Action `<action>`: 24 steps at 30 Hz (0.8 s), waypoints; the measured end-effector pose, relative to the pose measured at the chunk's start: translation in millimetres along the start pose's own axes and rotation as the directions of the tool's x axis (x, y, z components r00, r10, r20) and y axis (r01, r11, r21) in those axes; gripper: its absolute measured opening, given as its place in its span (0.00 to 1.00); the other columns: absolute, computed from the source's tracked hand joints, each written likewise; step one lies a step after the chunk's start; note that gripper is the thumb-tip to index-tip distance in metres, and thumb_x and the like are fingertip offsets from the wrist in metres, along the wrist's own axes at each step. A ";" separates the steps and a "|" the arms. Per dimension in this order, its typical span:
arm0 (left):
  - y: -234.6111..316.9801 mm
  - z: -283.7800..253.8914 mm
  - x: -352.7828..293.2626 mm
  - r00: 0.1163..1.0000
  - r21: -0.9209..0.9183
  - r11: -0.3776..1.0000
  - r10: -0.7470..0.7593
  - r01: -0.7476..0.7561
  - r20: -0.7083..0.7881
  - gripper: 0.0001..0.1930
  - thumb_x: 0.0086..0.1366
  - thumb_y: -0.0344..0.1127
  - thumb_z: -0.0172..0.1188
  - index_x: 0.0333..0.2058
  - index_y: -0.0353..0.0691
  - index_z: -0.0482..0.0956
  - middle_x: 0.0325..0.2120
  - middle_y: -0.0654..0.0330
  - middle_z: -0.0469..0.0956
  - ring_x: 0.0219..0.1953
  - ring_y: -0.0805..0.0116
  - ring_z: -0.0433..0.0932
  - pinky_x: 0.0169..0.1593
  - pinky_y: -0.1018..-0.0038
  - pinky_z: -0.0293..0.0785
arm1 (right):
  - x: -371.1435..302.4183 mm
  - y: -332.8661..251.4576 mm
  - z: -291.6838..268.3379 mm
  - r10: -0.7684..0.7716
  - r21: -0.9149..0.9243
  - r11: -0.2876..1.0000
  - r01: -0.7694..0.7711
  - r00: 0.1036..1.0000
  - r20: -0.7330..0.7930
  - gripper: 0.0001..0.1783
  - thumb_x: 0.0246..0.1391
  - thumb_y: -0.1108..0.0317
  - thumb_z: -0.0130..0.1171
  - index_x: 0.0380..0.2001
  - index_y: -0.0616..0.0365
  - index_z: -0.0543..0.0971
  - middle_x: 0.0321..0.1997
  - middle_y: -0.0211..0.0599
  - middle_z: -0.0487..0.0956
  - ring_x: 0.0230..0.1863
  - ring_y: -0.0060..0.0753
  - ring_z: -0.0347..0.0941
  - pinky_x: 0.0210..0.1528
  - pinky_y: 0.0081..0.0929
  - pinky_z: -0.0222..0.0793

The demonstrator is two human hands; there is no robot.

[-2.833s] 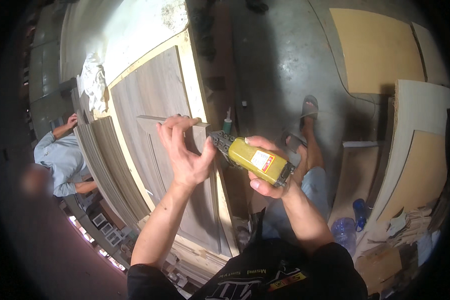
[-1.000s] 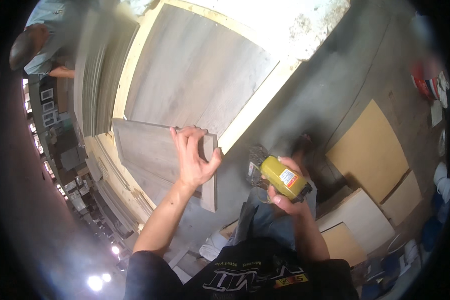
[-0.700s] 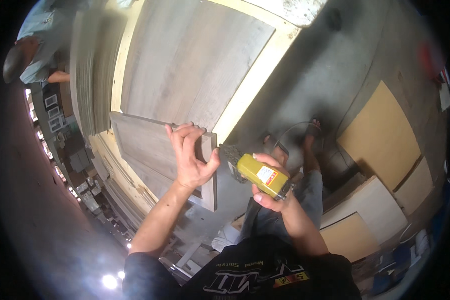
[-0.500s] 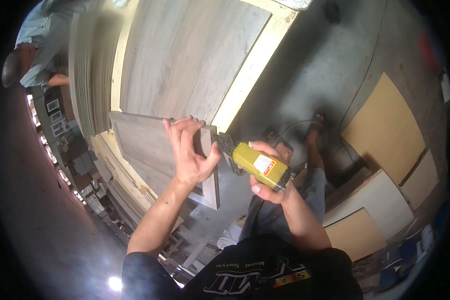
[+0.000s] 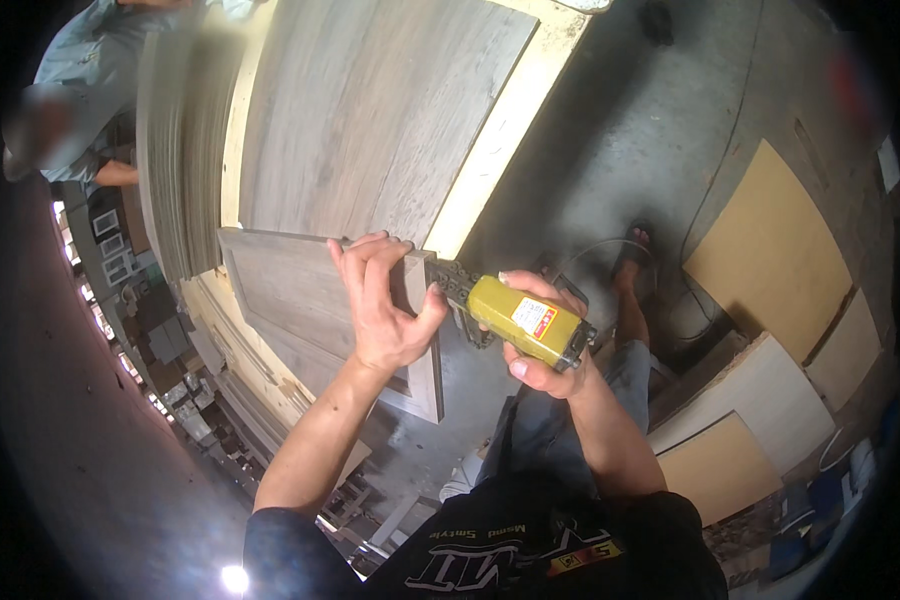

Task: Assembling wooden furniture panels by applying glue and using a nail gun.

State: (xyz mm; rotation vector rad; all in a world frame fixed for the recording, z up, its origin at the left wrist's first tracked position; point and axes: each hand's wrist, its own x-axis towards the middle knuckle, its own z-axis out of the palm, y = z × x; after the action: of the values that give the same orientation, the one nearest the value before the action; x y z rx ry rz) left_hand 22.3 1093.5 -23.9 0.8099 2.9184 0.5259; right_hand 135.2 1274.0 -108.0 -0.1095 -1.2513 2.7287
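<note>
A framed grey-brown wooden door panel (image 5: 285,275) stands on edge against the near end of a stack. My left hand (image 5: 385,315) is closed over its upper edge, fingers over the top and thumb toward the corner. In my right hand (image 5: 562,378) is a yellow-green nail gun (image 5: 510,310), fingers and thumb wrapped round its body. Its black metal nose meets the panel's right end, near the upper corner. The exact contact point and the trigger are hidden.
Behind the panel lies a large grey-brown board (image 5: 370,110) on pale yellow timber (image 5: 500,150). Stacked thin boards (image 5: 182,150) stand left, near another person (image 5: 85,60). Yellowish sheets (image 5: 775,260) lean at right. A hose (image 5: 595,243) crosses the floor by my foot (image 5: 630,270).
The rear of the nail gun has swung slightly up and to the right with my right hand. One foot has moved back from view. My left hand keeps its hold.
</note>
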 end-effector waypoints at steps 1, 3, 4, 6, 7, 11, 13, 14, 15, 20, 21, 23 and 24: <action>0.8 0.0 0.3 1.000 -0.003 1.000 0.000 0.000 0.001 0.29 0.50 0.41 0.71 0.50 0.37 0.75 0.47 0.50 0.70 0.57 0.45 0.69 0.72 0.38 0.38 | -0.6 -0.8 -0.5 0.024 0.007 1.000 -0.024 1.000 -0.002 0.43 0.44 0.59 0.64 0.62 0.71 0.68 0.39 0.44 0.85 0.25 0.23 0.79 0.29 0.21 0.75; 1.8 -0.3 0.2 1.000 0.016 1.000 -0.003 0.003 0.025 0.28 0.52 0.40 0.67 0.51 0.35 0.73 0.48 0.47 0.72 0.59 0.43 0.69 0.73 0.38 0.37 | -1.2 2.2 -1.5 0.049 0.014 0.999 -0.049 0.999 -0.005 0.43 0.44 0.58 0.64 0.62 0.71 0.68 0.39 0.44 0.85 0.26 0.24 0.80 0.31 0.22 0.76; 2.3 -0.4 0.8 1.000 0.015 1.000 -0.004 0.003 0.025 0.28 0.52 0.40 0.67 0.51 0.35 0.73 0.48 0.47 0.72 0.59 0.43 0.69 0.73 0.38 0.37 | -0.6 7.8 -2.6 -0.031 -0.031 0.999 0.030 1.000 -0.007 0.43 0.44 0.58 0.64 0.62 0.71 0.68 0.39 0.43 0.84 0.27 0.25 0.80 0.32 0.23 0.76; 3.1 -0.1 1.1 1.000 0.017 1.000 0.005 -0.006 0.029 0.28 0.52 0.40 0.67 0.51 0.35 0.73 0.48 0.47 0.72 0.59 0.42 0.69 0.73 0.38 0.38 | -1.6 10.2 -3.1 -0.109 -0.076 0.991 0.108 0.994 -0.007 0.43 0.44 0.57 0.64 0.62 0.71 0.67 0.38 0.43 0.84 0.28 0.25 0.81 0.33 0.24 0.77; 3.2 -0.7 1.4 1.000 0.019 1.000 0.004 -0.004 0.028 0.28 0.52 0.40 0.67 0.51 0.35 0.73 0.48 0.47 0.72 0.59 0.42 0.69 0.73 0.38 0.38 | -2.6 8.9 -2.6 -0.070 -0.064 0.996 0.070 0.997 -0.009 0.43 0.44 0.57 0.64 0.62 0.70 0.67 0.38 0.43 0.84 0.28 0.25 0.80 0.33 0.24 0.77; 3.3 -0.4 0.4 1.000 0.022 1.000 0.006 -0.007 0.025 0.28 0.53 0.41 0.67 0.51 0.35 0.73 0.47 0.47 0.72 0.59 0.42 0.69 0.73 0.38 0.38 | 1.2 6.8 -8.1 -0.083 -0.081 0.993 0.087 0.995 0.050 0.43 0.44 0.58 0.64 0.62 0.69 0.68 0.39 0.43 0.84 0.27 0.25 0.80 0.33 0.24 0.77; 3.2 0.6 0.3 1.000 0.018 1.000 0.009 -0.010 0.022 0.28 0.53 0.41 0.67 0.51 0.35 0.73 0.47 0.47 0.72 0.59 0.42 0.70 0.73 0.38 0.38 | -0.9 6.1 -6.3 -0.033 -0.034 0.999 0.034 0.999 0.030 0.43 0.44 0.59 0.64 0.63 0.69 0.67 0.39 0.44 0.83 0.27 0.25 0.80 0.33 0.23 0.77; 3.0 1.2 0.5 1.000 0.021 1.000 0.013 -0.014 0.021 0.28 0.53 0.42 0.67 0.51 0.35 0.73 0.47 0.47 0.72 0.58 0.42 0.70 0.73 0.38 0.38 | -2.3 4.1 -6.0 0.018 0.013 1.000 -0.018 1.000 0.012 0.43 0.44 0.60 0.65 0.63 0.68 0.67 0.39 0.45 0.83 0.27 0.25 0.80 0.32 0.22 0.76; 3.1 2.4 0.6 1.000 0.023 1.000 0.017 -0.018 0.019 0.28 0.53 0.42 0.67 0.51 0.36 0.73 0.47 0.47 0.72 0.58 0.42 0.70 0.73 0.38 0.38 | -3.1 -0.7 -7.0 0.018 0.006 1.000 -0.018 1.000 0.012 0.43 0.44 0.60 0.65 0.63 0.68 0.67 0.39 0.45 0.83 0.27 0.25 0.80 0.32 0.22 0.76; 3.3 3.0 3.7 1.000 -0.017 1.000 0.001 -0.001 -0.012 0.28 0.51 0.42 0.70 0.50 0.38 0.74 0.46 0.51 0.71 0.58 0.45 0.70 0.73 0.38 0.38 | -20.7 -38.2 -15.3 0.251 0.113 0.960 -0.257 0.966 0.059 0.50 0.45 0.64 0.65 0.71 0.61 0.55 0.52 0.55 0.78 0.26 0.25 0.77 0.31 0.21 0.75; 4.1 2.1 3.1 1.000 -0.002 1.000 -0.003 0.003 -0.008 0.28 0.54 0.44 0.69 0.51 0.38 0.74 0.46 0.51 0.71 0.58 0.44 0.70 0.72 0.37 0.39 | -27.8 -39.0 -30.5 0.211 -0.049 0.977 -0.207 0.969 0.129 0.53 0.46 0.64 0.67 0.73 0.57 0.51 0.55 0.56 0.75 0.26 0.25 0.76 0.30 0.21 0.74; 5.2 -0.4 3.8 0.999 -0.010 1.000 -0.008 0.007 -0.032 0.27 0.55 0.44 0.69 0.51 0.39 0.74 0.46 0.51 0.71 0.58 0.45 0.70 0.72 0.36 0.40 | -26.3 -73.1 -31.3 0.236 0.019 0.971 -0.239 0.967 0.092 0.54 0.46 0.64 0.68 0.73 0.56 0.51 0.54 0.55 0.75 0.26 0.26 0.76 0.29 0.22 0.73; 5.2 -2.0 3.6 0.999 -0.003 1.000 -0.018 0.018 -0.029 0.26 0.56 0.44 0.68 0.50 0.39 0.74 0.46 0.52 0.71 0.58 0.47 0.70 0.72 0.36 0.40 | -24.4 -91.0 -30.0 0.274 0.116 0.954 -0.277 0.961 0.049 0.54 0.46 0.64 0.69 0.74 0.56 0.51 0.54 0.55 0.76 0.25 0.27 0.76 0.28 0.23 0.73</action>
State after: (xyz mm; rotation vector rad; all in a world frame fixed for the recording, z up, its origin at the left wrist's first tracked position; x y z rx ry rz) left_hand 21.5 1098.9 -20.1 0.7816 2.9478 0.5448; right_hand 171.6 1351.3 -58.4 -0.2462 -1.1499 3.0481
